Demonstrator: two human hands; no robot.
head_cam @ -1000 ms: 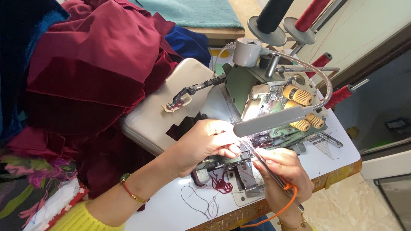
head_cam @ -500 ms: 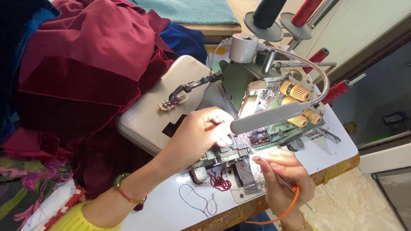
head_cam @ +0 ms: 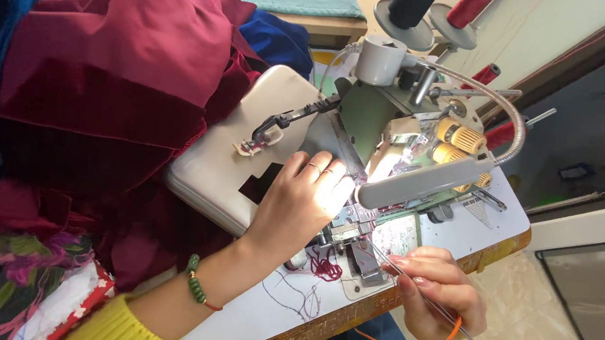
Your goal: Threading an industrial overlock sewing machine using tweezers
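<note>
Hands at the needle end of a sewing machine (head_cam: 391, 126), that is the picture. The left hand (head_cam: 297, 201) comes in from the lower left on a bare forearm with a yellow sleeve and a green bead bracelet (head_cam: 195, 288), palm down, fingers stretched forward and loosely spread into the bright lamp light beside the presser area; it grips nothing, fingertips resting on the machine bed. The right hand (head_cam: 436, 286) sits lower right, knuckles up, an orange band looped around the wrist. It pinches slim metal tweezers (head_cam: 431, 303) between thumb and fingers, closed snugly on them, the long tips angled up and left toward the metal foot plate, the other end trailing past the wrist. Tangled dark red thread (head_cam: 320, 267) lies on the white table (head_cam: 250, 315) just beside the plate, with loose strands curling near the wooden front edge. A heap of maroon fabric (head_cam: 110, 71) is piled to the left of the cream machine cover, blue cloth behind it, thread cones standing at the top. Tiled floor shows on the right, below the table.
</note>
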